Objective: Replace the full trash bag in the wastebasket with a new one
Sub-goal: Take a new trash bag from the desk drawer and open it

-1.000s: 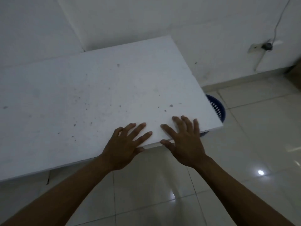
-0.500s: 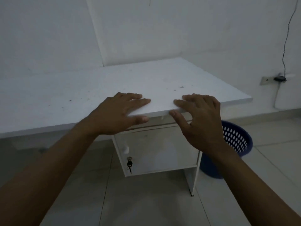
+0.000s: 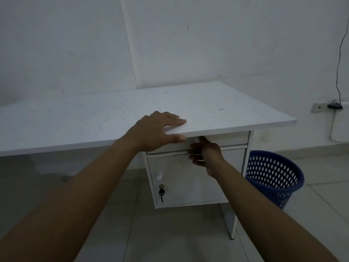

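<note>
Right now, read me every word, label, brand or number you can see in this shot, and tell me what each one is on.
No readable text anywhere in this view.
On the desk top: specks and stains only, no writing.
On the blue wastebasket: rows of holes, no label showing.
On the drawer knob that the right hand pinches: nothing.
On the lock and wall socket: too small and dim to tell.
</note>
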